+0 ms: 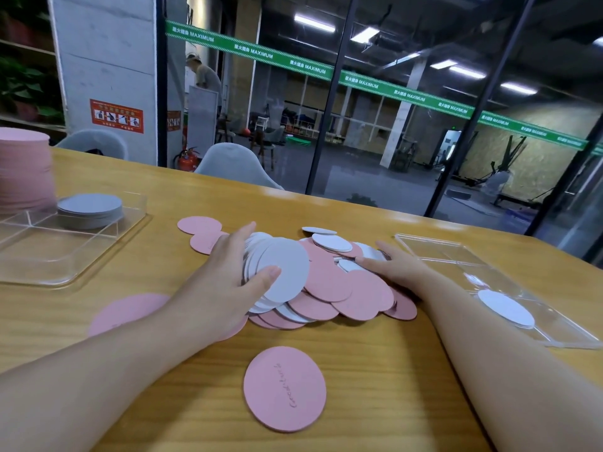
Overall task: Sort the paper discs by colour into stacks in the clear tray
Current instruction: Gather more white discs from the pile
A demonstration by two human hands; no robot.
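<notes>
A loose heap of pink and white paper discs (329, 285) lies in the middle of the wooden table. My left hand (228, 282) grips a bunch of white discs (284, 269) held on edge, thumb on the front disc. My right hand (394, 265) rests flat on the heap's right side, its fingertips on a white disc. The clear tray (42, 256) at the left holds a low stack of white discs (89, 208) and a tall stack of pink discs (23, 171). Single pink discs lie near me (284, 388), under my left forearm (127, 309) and beyond the heap (199, 225).
A second clear tray (463, 259) at the right holds a few white discs (505, 308). Grey chairs (235, 164) stand behind the table's far edge, with a glass wall beyond. Bare wood shows along the near edge.
</notes>
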